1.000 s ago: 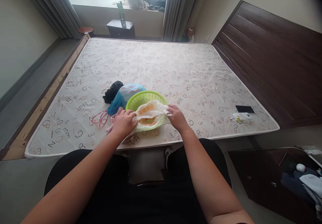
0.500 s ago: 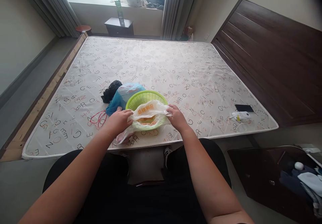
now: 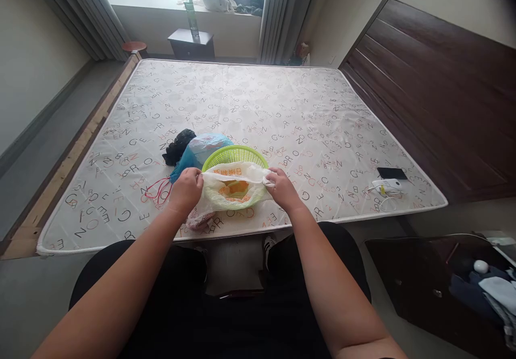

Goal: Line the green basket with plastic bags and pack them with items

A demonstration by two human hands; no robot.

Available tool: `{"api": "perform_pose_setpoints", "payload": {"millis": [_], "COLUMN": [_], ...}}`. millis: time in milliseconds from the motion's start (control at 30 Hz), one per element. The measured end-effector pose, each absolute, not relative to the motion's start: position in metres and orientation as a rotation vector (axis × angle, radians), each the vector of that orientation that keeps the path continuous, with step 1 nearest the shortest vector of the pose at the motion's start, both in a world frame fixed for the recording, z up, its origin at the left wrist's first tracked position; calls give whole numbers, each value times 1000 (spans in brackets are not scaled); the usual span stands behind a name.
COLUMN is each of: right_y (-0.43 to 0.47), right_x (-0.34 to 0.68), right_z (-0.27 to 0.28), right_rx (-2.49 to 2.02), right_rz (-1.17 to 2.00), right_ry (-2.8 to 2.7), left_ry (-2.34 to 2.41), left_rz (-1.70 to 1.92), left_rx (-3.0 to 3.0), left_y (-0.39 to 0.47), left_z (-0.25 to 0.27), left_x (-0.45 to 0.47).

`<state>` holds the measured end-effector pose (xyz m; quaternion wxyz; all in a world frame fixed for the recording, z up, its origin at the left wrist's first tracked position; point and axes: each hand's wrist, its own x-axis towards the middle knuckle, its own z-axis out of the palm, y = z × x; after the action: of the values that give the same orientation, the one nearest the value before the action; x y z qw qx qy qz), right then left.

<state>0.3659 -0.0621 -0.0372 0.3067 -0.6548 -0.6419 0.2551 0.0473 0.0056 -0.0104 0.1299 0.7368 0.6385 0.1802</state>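
A white plastic bag [image 3: 252, 172] with orange printing is stretched between my two hands, over the front of a light green plastic basket [image 3: 235, 153]. My left hand [image 3: 188, 188] is closed on the bag's left edge. At the bag's right end, my right hand [image 3: 282, 188] pinches a bunched part of the plastic. The bag's mouth gapes towards me, and the basket's green shows through the thin film. Beside my left hand lies a blue plastic bag [image 3: 201, 150], partly behind the basket. A small reddish, speckled bundle [image 3: 200, 219] rests below my left wrist.
The basket stands near the front edge of a letter-printed mattress [image 3: 266, 106]. A black plastic bag [image 3: 179, 146] and red cords [image 3: 158, 189] lie to the left. At the right are a dark phone [image 3: 392, 173] and a white device with a cable [image 3: 386, 186].
My left hand has shifted slightly left and up, drawing the white bag's edge tauter and flattening its upper rim. My right hand stays nearly in place, still gripping the bag.
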Motion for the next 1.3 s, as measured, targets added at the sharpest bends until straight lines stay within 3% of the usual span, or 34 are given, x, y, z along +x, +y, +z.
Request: {"api": "perform_pose_setpoints", "payload": {"millis": [500, 933, 1300], "right_y": [-60, -56, -59], "right_x": [358, 364, 361], "right_z": [-42, -40, -38], "right_rx": [-1798, -1898, -1886], "right_rz": [648, 617, 684], "right_ry": [-1529, -1109, -1053], "left_ry": [1752, 1399, 1616], "left_rz": [922, 747, 754], "left_rx": [1422, 1649, 1784], "left_y": [33, 24, 24], "left_z": [-46, -37, -28], "left_x": [48, 51, 45]}}
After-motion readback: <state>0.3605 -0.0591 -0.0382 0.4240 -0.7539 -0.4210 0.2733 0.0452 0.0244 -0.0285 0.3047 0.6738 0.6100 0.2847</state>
